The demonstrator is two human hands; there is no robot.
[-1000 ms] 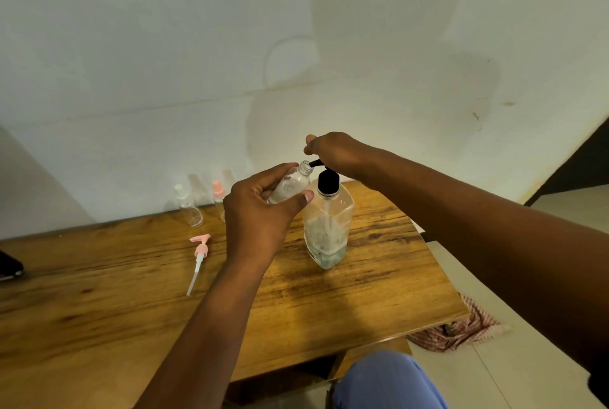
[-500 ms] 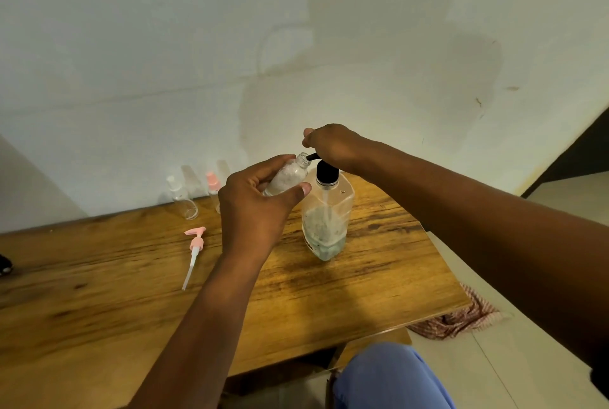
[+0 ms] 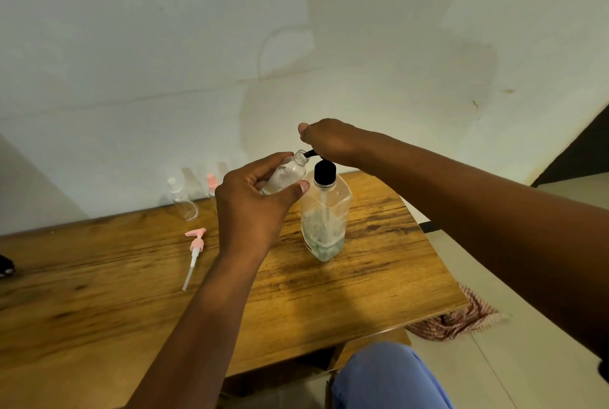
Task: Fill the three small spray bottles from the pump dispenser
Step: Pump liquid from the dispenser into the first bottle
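The left hand [image 3: 253, 204] reaches in from below, fingers and thumb curled round a small bottle [image 3: 286, 174], holding it tilted with its open neck at the black spout. The right hand [image 3: 329, 141] comes across from the right, fingers bent down over the pump head of the dispenser [image 3: 324, 217], which stands on the table [image 3: 99, 293]. Two more bottles [image 3: 183, 199] stand by the wall.

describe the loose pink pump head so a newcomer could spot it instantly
On the wooden table, left of the left hand, the pink plastic pump head lies flat. Unlike the upright clear small bottles near the wall, it trails a long white tube.
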